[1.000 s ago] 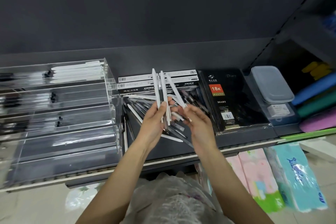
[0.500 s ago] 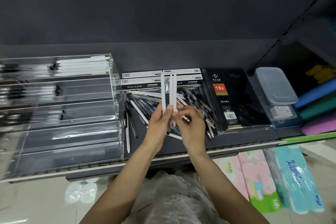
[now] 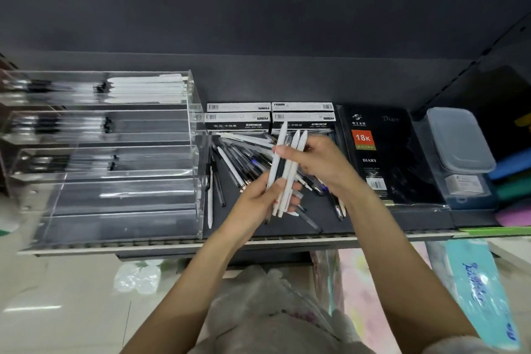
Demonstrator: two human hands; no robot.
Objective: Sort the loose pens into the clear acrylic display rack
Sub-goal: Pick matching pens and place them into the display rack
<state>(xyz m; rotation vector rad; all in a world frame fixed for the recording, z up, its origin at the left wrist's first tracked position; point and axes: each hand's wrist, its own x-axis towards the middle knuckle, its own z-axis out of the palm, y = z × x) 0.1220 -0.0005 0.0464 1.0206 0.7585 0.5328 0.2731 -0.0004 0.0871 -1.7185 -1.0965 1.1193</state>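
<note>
Fingers (image 3: 280, 185) of the left hand (image 3: 258, 201) are curled round the lower ends of a bunch of white pens (image 3: 287, 169), w/ the thumb pressed across the barrels. The right hand (image 3: 321, 164) pinches the same bunch higher up, fingertips closed on the barrels near the top. The bunch stands nearly upright, tips fanned slightly, above a loose pile of pens (image 3: 244, 161) lying on the dark shelf (image 3: 373, 221). One white pen (image 3: 210, 198) lies apart at the pile's left edge, just beside the clear acrylic rack (image 3: 115, 152). The rack sits left of the pile; its top tier holds white pens at the right end, and dark pens show in the left parts of the upper tiers, blurred. Behind the pile are pen boxes (image 3: 270, 116). To the right, a black diary (image 3: 382, 152), then a lidded plastic container (image 3: 459, 141).
</note>
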